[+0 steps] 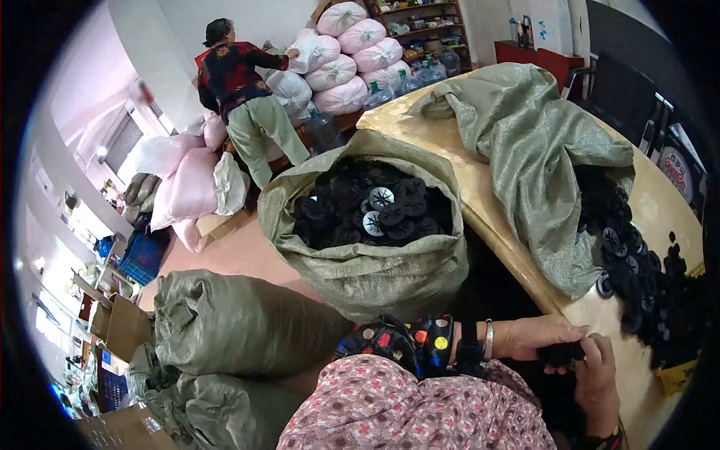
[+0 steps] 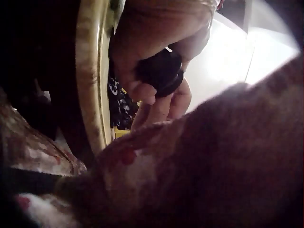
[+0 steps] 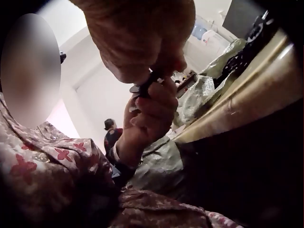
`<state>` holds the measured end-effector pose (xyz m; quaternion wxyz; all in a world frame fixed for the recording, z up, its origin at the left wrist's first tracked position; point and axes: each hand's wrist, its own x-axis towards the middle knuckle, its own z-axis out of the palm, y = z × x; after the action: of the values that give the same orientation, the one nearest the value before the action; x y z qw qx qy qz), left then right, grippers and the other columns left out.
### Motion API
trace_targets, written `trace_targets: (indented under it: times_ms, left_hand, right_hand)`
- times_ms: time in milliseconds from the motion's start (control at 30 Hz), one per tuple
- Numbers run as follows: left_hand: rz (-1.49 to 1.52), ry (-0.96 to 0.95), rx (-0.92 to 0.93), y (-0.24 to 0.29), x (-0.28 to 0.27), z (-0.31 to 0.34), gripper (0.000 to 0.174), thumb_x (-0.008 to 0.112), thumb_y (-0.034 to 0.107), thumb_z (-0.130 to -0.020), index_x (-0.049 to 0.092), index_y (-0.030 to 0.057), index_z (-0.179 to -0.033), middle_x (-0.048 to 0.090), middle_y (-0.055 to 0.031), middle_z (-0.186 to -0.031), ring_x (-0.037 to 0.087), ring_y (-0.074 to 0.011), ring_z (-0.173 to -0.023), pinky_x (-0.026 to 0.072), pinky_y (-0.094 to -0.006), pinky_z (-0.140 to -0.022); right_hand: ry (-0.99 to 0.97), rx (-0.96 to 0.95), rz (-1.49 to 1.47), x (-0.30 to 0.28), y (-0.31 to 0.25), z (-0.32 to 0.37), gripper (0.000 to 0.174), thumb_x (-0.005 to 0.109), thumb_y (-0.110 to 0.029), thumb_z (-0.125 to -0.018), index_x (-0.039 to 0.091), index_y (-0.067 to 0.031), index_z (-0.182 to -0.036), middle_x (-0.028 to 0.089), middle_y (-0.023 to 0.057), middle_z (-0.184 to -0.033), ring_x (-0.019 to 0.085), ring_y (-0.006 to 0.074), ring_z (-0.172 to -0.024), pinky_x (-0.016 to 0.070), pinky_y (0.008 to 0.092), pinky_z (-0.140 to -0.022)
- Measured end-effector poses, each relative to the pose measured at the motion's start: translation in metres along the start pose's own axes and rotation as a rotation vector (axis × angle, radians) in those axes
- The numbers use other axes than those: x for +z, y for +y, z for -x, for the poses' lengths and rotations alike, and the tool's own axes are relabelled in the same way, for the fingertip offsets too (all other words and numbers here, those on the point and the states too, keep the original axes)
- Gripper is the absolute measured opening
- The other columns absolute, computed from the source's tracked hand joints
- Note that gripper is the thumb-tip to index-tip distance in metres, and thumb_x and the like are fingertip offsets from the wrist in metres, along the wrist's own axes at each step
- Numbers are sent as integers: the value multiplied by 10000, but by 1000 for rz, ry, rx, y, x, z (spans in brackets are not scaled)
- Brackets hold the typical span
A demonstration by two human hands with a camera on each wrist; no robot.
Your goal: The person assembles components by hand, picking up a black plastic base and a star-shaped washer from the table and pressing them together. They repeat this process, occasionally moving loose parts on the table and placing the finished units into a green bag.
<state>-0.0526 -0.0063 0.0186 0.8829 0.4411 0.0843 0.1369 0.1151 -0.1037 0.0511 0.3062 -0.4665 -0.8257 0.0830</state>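
Over the person's lap, by the table edge, both hands meet around a small stack of black plastic discs (image 2: 160, 71). The left hand (image 1: 546, 335), with a bangle at its wrist, grips the stack with curled fingers. From the other side the right hand (image 1: 598, 375) pinches at the same stack, its thumb and fingertips against the left fingers. In the right wrist view the left hand (image 3: 154, 111) is below and the right hand (image 3: 142, 42) above. A heap of similar black discs (image 1: 630, 262) spills over the table beside the hands.
A woven sack (image 1: 360, 274) full of black discs stands ahead. Another sack (image 1: 517, 150) lies on the wooden table (image 1: 667, 187), its mouth towards the heap. Filled sacks (image 1: 232, 322) sit at left. A yellow container (image 1: 677, 376) is at right. Another person (image 1: 244, 97) stands by pink bags.
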Motion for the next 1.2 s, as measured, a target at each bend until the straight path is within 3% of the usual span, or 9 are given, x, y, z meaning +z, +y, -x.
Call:
trace_targets:
  times_ms: [233, 400, 600, 733, 767, 867, 933, 1100, 1200]
  left_hand:
    - [-52, -8, -1, 16, 6, 5, 411, 581, 443, -855, 609, 34, -882, 591, -18, -796, 538, -88, -671, 455, -230, -565]
    - [-433, 191, 144, 20, 4, -3, 372, 639, 293, -830, 578, -27, -1009, 605, -54, -881, 541, -108, -881, 447, -243, -789]
    - [-762, 251, 299, 1, -13, -6, 368, 670, 231, -789, 569, -33, -1024, 605, -89, -928, 548, -144, -900, 448, -278, -815]
    - [-548, 243, 175, 19, -2, -5, 276, 604, 157, -819, 582, -13, -1035, 604, -24, -938, 534, -106, -882, 449, -265, -785]
    - [-546, 261, 163, 19, 0, -6, 266, 605, 171, -845, 583, -8, -1042, 592, -6, -904, 536, -82, -805, 455, -239, -729]
    - [-459, 293, 69, 20, 11, -6, 287, 611, 144, -835, 564, 10, -1084, 570, 18, -859, 508, -45, -741, 432, -188, -641]
    - [-521, 281, 116, 20, 10, -8, 359, 655, 185, -803, 558, 0, -1094, 578, 5, -897, 516, -53, -770, 438, -196, -680]
    - [-738, 324, 287, 19, 11, -7, 379, 686, 191, -781, 565, -9, -1080, 601, -32, -912, 540, -95, -846, 441, -234, -777]
    - [-935, 376, 329, 27, 12, -1, 384, 707, 139, -741, 570, -3, -1070, 608, -43, -914, 548, -106, -853, 441, -248, -794]
  right_hand:
    - [10, -102, 204, -6, -1, -5, 514, 558, 70, -667, 417, -18, -1153, 489, 179, -1067, 501, 357, -860, 448, 440, -703]
    - [255, 113, -52, 31, 18, 4, 312, 529, -47, -830, 434, 15, -1120, 520, 191, -998, 541, 348, -817, 454, 381, -680]
    - [284, 382, -217, 42, 3, 5, 253, 442, -136, -905, 470, 18, -1104, 534, 195, -971, 557, 308, -837, 458, 354, -718]
    - [376, 274, -192, 36, 13, 10, 351, 539, -9, -789, 459, 5, -1130, 532, 195, -959, 559, 318, -868, 459, 355, -722]
    - [260, 282, -165, 22, 8, 0, 476, 588, 35, -721, 435, -14, -1169, 536, 194, -952, 551, 350, -868, 467, 381, -723]
    - [237, 161, -92, 20, 10, 0, 494, 648, -40, -730, 419, -20, -1167, 547, 198, -979, 559, 380, -864, 491, 412, -695]
    - [395, 53, -112, 30, 15, 3, 496, 644, -41, -736, 406, -17, -1171, 546, 194, -967, 561, 370, -857, 482, 409, -699]
    - [530, 301, -382, 40, -1, 0, 353, 588, -94, -826, 436, -8, -1133, 552, 192, -931, 568, 369, -866, 474, 404, -713]
    - [481, 234, -462, 33, 2, -5, 319, 558, -123, -859, 443, -4, -1131, 551, 195, -908, 572, 364, -863, 476, 396, -702]
